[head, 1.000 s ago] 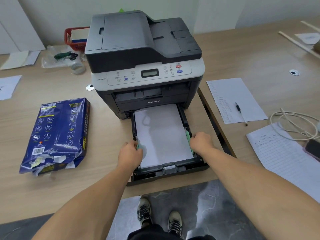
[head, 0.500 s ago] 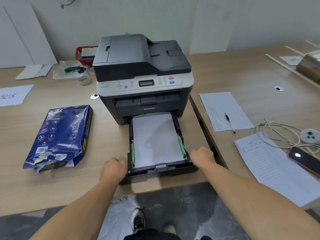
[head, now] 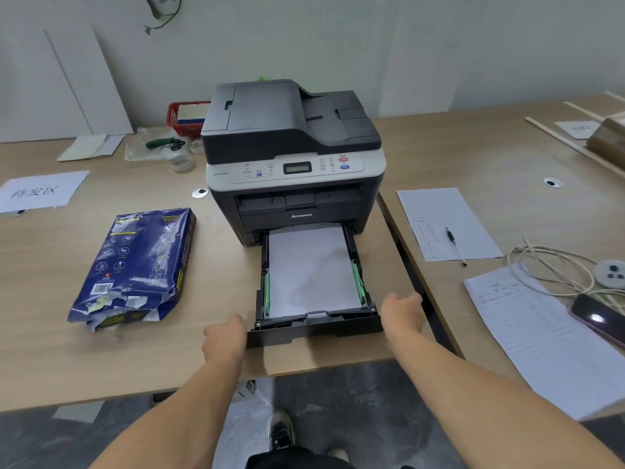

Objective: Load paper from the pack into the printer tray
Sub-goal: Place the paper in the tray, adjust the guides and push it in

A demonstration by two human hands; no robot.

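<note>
The printer tray is drawn out of the front of the printer and overhangs toward the near edge of the tabletop. A flat white stack of paper is seen lying in it, bracketed by the green side guides. The torn blue pack is left on the tabletop, well apart to the left of the tray.

The left hand is placed at the tray's front left corner and the right hand at its front right corner. The fingers of both are spread loosely and nothing is held in them; whether the plastic is actually touched cannot be told.

The tray is judged to be light but stiff moulded plastic, made somewhat heavier by the paper, and free to slide on its rails. It is best taken at the two front corners or along the front lip, so that it is pushed evenly; a push at one side alone is likely to skew it and make it bind. The sheets themselves are thin, limp and slippery against one another, so the stack is better left untouched between the guides.
</note>
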